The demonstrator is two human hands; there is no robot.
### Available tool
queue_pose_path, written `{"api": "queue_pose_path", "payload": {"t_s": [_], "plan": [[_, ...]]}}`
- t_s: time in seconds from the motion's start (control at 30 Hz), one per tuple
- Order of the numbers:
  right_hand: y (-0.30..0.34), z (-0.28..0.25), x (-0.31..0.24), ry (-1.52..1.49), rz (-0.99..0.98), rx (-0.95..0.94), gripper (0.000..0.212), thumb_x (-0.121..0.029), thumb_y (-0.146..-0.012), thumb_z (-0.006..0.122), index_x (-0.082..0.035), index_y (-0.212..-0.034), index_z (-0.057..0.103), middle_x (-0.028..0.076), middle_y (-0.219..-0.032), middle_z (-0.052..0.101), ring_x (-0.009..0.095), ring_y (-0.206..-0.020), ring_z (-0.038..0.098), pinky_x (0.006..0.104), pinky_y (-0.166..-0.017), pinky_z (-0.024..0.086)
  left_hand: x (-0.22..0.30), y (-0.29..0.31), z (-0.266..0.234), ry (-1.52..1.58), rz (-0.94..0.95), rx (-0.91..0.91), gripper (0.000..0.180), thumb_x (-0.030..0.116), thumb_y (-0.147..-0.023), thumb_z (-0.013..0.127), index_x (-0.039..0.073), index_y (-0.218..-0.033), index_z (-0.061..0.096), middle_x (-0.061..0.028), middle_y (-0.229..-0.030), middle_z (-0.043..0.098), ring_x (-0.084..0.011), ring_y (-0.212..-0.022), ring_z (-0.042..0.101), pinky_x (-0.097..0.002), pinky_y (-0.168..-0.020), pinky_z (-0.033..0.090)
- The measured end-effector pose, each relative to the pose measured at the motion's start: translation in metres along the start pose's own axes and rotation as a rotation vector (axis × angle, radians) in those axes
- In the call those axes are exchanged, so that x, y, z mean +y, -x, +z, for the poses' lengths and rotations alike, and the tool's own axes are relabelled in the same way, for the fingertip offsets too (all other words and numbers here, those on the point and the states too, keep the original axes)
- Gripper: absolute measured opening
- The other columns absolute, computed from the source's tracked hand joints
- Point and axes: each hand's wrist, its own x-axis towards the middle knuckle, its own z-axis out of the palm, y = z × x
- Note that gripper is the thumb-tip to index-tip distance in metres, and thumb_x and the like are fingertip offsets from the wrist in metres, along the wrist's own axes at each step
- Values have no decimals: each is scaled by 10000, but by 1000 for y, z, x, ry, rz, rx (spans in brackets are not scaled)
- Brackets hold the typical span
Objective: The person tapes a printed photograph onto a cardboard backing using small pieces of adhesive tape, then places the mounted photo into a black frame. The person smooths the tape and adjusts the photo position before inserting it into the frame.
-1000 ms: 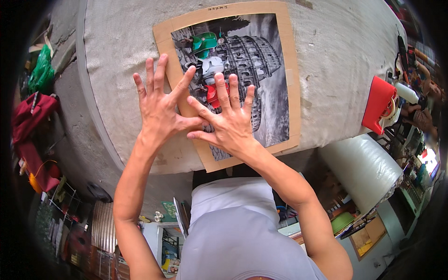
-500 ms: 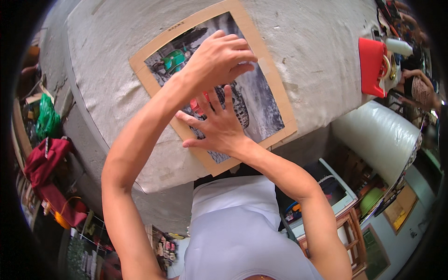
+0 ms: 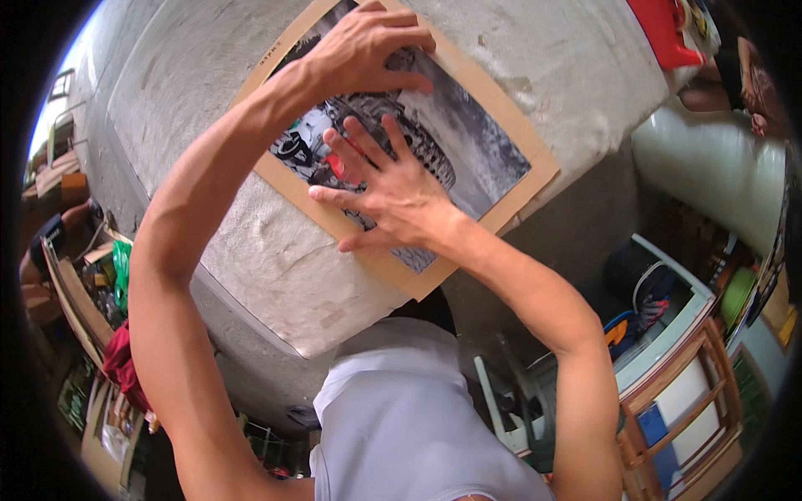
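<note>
A printed picture with a light brown border lies on a table covered in pale cloth. Its grey image shows a vehicle with a knobbly tyre and some red parts. My right hand rests on the lower part of the print, fingers spread wide. Farther off, my left hand reaches across the print to its far right side. Its fingers are bent and the thumb stands apart, with nothing visible between them. My left wrist and forearm cover much of the print's upper left. Whether the left fingertips touch the border I cannot tell.
The pale cloth-covered table ends close to my waist. A red object sits at its far right corner. Beyond that stands a large roll of clear wrap. Wooden frames lean at lower right. Another person's arm shows at far right.
My left hand has shifted farther away along the print's right side, its forearm now covering the green part. My right hand stays spread on the print. The whole view has turned somewhat.
</note>
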Motion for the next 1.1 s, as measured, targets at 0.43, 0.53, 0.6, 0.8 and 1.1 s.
{"api": "queue_pose_path", "payload": {"t_s": [0.43,0.53,0.6,0.8,1.1], "plan": [[8,5,-5,189,-137,258,623,-724,-756,618,-283,-1193,676,126,-1423,509,304,-1359,434,540,-1154,265,0,5,-4,-14,5,-78,539,466,-745,818,115,-1111,637,-103,-1041,635,-293,-1005,600,-434,-930,402],[14,6,-11,178,-151,459,551,-637,-716,723,-158,-986,701,71,-1147,628,243,-1108,579,449,-978,402,1,8,-5,-29,-31,-97,552,478,-747,811,110,-1119,636,-109,-1064,639,-298,-1027,602,-437,-933,406],[14,-3,-10,84,-84,610,438,-515,-690,808,-125,-849,691,22,-933,671,215,-927,635,381,-853,452,-2,9,-4,-35,-35,-88,561,489,-746,806,108,-1122,639,-112,-1075,642,-301,-1038,604,-439,-933,409],[-11,-54,81,337,518,809,302,-305,-811,770,-40,-739,645,155,-770,627,353,-764,614,457,-715,482,1,6,-3,-7,-30,-83,601,512,-736,799,98,-1140,637,-111,-1080,644,-288,-1041,608,-445,-943,386],[-13,-50,82,595,464,719,370,-353,-778,789,-72,-627,601,79,-651,569,304,-672,569,428,-654,428,-6,9,7,114,-44,8,441,361,-774,751,84,-1105,663,-110,-1027,658,-283,-1028,621,-451,-951,361]]}}
